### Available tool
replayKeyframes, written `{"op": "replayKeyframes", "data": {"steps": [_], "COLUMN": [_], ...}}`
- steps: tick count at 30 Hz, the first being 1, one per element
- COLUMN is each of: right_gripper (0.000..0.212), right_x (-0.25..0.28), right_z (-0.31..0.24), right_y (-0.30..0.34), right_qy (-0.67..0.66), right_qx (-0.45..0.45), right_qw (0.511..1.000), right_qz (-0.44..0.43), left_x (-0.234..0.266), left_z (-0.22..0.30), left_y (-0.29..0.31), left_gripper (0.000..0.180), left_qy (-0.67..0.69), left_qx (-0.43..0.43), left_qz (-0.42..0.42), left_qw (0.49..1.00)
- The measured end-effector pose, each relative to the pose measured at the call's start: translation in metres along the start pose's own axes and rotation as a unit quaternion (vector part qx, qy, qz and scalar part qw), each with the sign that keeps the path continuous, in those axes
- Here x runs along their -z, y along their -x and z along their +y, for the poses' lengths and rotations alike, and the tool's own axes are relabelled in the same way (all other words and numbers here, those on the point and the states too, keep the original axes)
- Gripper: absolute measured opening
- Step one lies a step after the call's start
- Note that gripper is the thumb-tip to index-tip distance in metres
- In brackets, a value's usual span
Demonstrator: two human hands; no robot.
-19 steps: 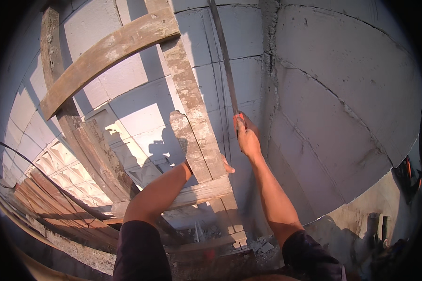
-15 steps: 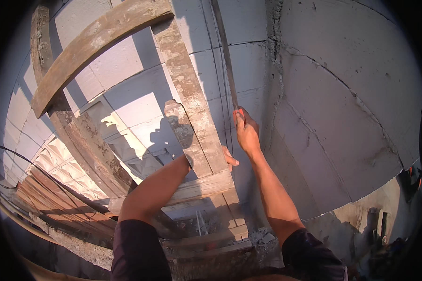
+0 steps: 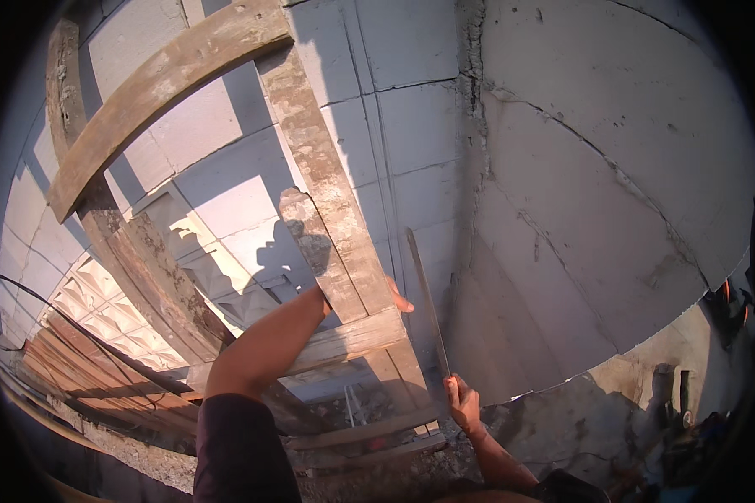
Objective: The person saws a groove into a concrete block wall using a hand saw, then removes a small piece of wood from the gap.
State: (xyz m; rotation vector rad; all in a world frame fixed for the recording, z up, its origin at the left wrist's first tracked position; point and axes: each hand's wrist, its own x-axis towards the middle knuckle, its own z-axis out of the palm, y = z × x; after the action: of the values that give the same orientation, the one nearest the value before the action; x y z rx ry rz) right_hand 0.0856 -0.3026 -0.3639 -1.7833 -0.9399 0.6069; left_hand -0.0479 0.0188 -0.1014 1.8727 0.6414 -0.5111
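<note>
My right hand (image 3: 465, 407) grips the handle of a long, narrow metal blade (image 3: 429, 306) at the lower middle of the view. The blade points up and slightly left, apart from the wall beside it; I cannot tell its exact kind. My left arm reaches behind a worn wooden post (image 3: 323, 172), part of a wooden frame. Past the post's right edge shows my left hand (image 3: 400, 297), closed around it, most of its fingers hidden. A short board (image 3: 309, 230) lies along the post, just above a wooden crosspiece (image 3: 352, 338).
Two thin parallel grooves run down the pale block wall (image 3: 415, 126). A large grey wall (image 3: 596, 218) with cracks stands at the right. A curved plank (image 3: 172, 88) spans the frame's top. Rubble (image 3: 331, 407) lies below, and a dark cable (image 3: 50, 293) hangs at the left.
My right hand has come down and toward me with the blade, whose tip has dropped from the top edge to mid-view. My left hand stays at the post. The view has shifted slightly.
</note>
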Motion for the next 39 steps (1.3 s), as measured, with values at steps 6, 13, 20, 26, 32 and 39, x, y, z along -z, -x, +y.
{"op": "replayKeyframes", "data": {"steps": [6,13,20,26,32,39], "right_gripper": [0.052,0.058,0.051,0.052,0.049,0.051], "right_x": [0.024,0.014,-0.038,-0.054,0.005,0.025], "right_z": [-0.222,-0.299,-0.201,0.064,0.021,-0.212], "right_y": [-0.188,-0.25,-0.228,-0.051,0.012,-0.178], "right_qy": [-0.076,-0.061,-0.037,0.088,-0.007,-0.09], "right_qx": [0.136,0.153,0.125,-0.033,-0.028,0.141], "right_qw": [0.987,0.985,0.991,0.995,0.999,0.986], "right_qz": [0.031,0.051,0.041,-0.01,-0.019,0.027], "left_x": [-0.001,-0.007,-0.005,-0.005,-0.002,-0.006], "left_z": [0.021,0.029,0.011,0.005,0.009,0.028], "left_y": [-0.002,-0.002,0.007,0.015,0.014,0.008], "left_gripper": [0.049,0.049,0.048,0.047,0.047,0.046], "left_qy": [-0.017,-0.017,0.0,-0.002,-0.004,-0.008], "left_qx": [-0.021,-0.028,-0.015,-0.014,-0.025,-0.044], "left_qz": [0.004,0.007,-0.001,0.011,0.024,0.024], "left_qw": [1.0,0.999,1.0,1.0,0.999,0.999]}}
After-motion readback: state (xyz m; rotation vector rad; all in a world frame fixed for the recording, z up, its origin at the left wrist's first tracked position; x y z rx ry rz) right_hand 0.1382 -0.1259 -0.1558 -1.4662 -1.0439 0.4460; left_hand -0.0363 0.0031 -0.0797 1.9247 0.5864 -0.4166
